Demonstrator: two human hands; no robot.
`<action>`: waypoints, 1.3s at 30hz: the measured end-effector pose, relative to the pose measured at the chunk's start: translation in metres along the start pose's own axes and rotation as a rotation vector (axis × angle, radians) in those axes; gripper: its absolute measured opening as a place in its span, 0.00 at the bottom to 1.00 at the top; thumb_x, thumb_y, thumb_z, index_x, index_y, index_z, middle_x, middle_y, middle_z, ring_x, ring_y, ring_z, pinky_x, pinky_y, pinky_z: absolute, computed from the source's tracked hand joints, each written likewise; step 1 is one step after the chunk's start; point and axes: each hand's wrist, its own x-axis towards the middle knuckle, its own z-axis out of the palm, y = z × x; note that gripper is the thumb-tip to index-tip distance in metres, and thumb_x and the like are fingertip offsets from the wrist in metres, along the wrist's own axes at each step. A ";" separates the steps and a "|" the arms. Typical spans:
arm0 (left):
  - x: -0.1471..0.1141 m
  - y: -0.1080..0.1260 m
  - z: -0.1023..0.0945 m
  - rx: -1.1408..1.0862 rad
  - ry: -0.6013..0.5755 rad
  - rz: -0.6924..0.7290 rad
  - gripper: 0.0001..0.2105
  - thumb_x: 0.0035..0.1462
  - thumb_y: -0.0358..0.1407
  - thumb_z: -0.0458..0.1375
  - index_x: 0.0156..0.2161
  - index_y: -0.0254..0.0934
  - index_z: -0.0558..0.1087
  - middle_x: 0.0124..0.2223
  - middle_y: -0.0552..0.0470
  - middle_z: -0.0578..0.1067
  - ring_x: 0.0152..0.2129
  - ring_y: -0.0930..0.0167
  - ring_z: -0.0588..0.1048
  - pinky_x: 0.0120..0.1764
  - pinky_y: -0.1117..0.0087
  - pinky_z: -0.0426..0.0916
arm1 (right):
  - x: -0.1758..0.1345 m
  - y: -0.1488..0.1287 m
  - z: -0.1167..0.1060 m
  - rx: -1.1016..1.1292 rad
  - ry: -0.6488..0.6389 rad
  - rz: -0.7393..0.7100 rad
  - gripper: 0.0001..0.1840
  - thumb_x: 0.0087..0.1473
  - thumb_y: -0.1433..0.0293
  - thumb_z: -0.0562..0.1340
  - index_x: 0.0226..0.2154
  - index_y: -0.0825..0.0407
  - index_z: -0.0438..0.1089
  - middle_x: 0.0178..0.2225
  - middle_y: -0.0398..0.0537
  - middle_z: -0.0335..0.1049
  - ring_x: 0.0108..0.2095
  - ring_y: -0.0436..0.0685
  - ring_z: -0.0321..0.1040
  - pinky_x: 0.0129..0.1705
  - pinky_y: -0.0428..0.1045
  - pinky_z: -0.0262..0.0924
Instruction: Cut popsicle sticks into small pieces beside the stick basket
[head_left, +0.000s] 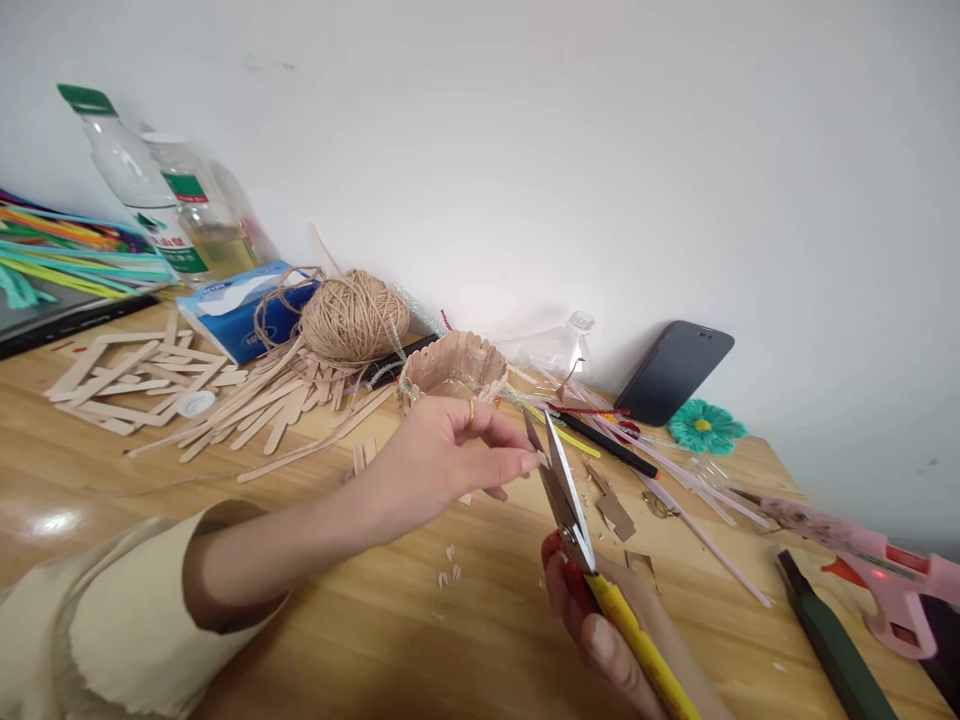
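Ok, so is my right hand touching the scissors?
Touching: the head view plainly shows your right hand wrapped around the handle end of the scissors.

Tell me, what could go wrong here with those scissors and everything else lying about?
The left hand has its fingertips right beside the open scissors in the right hand, so a slip might nick a finger. The pink glue gun shows a red light; it may be on, so its tip could burn a hand that brushes it. The dark phone stands tilted by the wall and might slide if knocked.
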 end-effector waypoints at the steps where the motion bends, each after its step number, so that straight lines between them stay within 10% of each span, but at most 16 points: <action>1: 0.000 0.000 0.000 -0.003 -0.002 0.002 0.03 0.43 0.33 0.63 0.26 0.35 0.74 0.23 0.58 0.73 0.19 0.79 0.70 0.23 0.80 0.64 | 0.000 0.001 0.000 -0.002 -0.004 0.000 0.29 0.47 0.40 0.48 0.22 0.48 0.56 0.19 0.42 0.51 0.20 0.52 0.47 0.19 0.48 0.42; 16: -0.001 -0.001 0.003 -0.132 -0.029 0.025 0.03 0.42 0.30 0.63 0.24 0.33 0.73 0.23 0.57 0.72 0.20 0.79 0.69 0.24 0.79 0.67 | 0.001 -0.007 0.004 -0.008 0.089 0.015 0.34 0.44 0.36 0.47 0.21 0.50 0.55 0.21 0.39 0.45 0.22 0.50 0.42 0.21 0.47 0.36; 26: -0.001 -0.010 0.008 -0.256 -0.032 0.039 0.04 0.43 0.30 0.63 0.23 0.33 0.73 0.23 0.58 0.72 0.22 0.79 0.68 0.24 0.80 0.67 | 0.000 -0.002 0.002 0.091 0.097 0.012 0.32 0.43 0.38 0.52 0.24 0.50 0.63 0.20 0.43 0.57 0.23 0.54 0.57 0.25 0.47 0.56; 39: -0.002 -0.013 0.012 -0.370 -0.013 0.014 0.03 0.43 0.30 0.64 0.23 0.33 0.73 0.23 0.58 0.72 0.21 0.80 0.68 0.23 0.81 0.67 | 0.006 0.012 0.002 0.061 0.034 -0.054 0.30 0.46 0.40 0.51 0.25 0.50 0.62 0.20 0.43 0.56 0.20 0.52 0.53 0.19 0.46 0.49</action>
